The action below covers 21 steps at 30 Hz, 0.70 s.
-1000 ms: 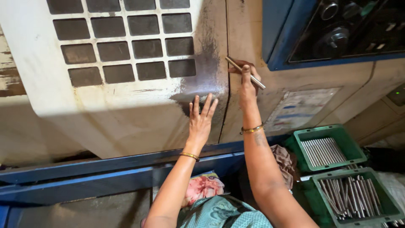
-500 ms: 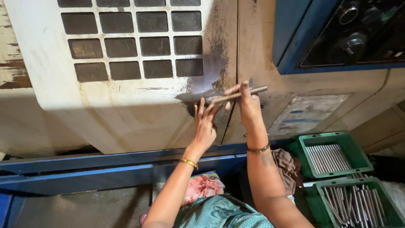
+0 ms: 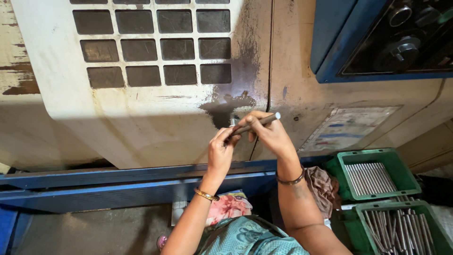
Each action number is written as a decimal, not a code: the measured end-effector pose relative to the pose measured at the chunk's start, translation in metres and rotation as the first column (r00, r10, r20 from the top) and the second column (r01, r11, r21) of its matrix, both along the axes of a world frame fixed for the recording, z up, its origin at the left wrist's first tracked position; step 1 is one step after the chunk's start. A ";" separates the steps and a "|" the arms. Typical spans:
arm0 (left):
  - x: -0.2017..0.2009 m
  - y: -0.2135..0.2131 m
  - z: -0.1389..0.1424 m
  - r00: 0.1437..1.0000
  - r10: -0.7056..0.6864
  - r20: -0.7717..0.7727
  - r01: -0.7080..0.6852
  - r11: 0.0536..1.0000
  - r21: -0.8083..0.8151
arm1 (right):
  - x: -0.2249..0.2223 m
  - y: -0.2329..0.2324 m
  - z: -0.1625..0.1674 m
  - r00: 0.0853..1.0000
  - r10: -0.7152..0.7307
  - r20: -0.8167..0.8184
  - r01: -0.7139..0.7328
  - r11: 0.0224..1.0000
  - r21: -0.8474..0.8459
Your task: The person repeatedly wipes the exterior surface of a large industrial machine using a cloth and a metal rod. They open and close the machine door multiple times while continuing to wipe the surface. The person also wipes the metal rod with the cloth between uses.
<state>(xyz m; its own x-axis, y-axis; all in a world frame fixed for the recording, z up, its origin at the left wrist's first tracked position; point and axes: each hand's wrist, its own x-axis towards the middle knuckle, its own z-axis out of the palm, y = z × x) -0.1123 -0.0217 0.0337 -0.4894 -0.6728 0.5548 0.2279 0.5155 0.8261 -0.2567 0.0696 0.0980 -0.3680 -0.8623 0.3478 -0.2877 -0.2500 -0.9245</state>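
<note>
Lower green tray cut off by frame edge

Worn cream machine housing, blue frame rail, grey concrete floor.

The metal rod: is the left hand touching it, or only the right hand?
Touching. In the head view, the left hand pinches the lower end of the metal rod with its fingertips, while the right hand grips its middle.

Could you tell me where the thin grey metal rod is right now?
In the head view the thin grey metal rod sits centre frame, held in both the left hand and right hand, against the worn cream machine door.
</note>
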 end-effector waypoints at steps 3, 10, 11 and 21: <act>0.003 -0.001 0.003 1.000 -0.002 -0.010 0.002 1.000 -0.005 | 0.013 0.006 0.015 0.991 -0.063 -0.121 0.073 0.994 0.079; 0.005 0.000 0.002 0.997 -0.042 -0.061 0.043 0.999 0.016 | 0.038 0.015 0.042 0.887 -0.197 -0.418 0.285 0.945 0.159; 0.004 0.000 0.001 0.999 -0.008 -0.040 0.008 1.000 -0.019 | 0.038 0.015 0.042 0.884 -0.193 -0.426 0.280 0.948 0.151; 0.001 -0.003 -0.001 0.987 0.093 0.131 -0.082 0.993 -0.085 | -0.014 0.003 -0.011 0.994 0.021 0.110 -0.024 0.999 0.032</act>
<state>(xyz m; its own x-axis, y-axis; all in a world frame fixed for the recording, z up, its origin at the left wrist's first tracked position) -0.1115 -0.0248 0.0329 -0.5043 -0.6729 0.5412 0.0689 0.5934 0.8020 -0.2709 0.0724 0.0870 -0.3828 -0.8813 0.2770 -0.1785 -0.2237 -0.9582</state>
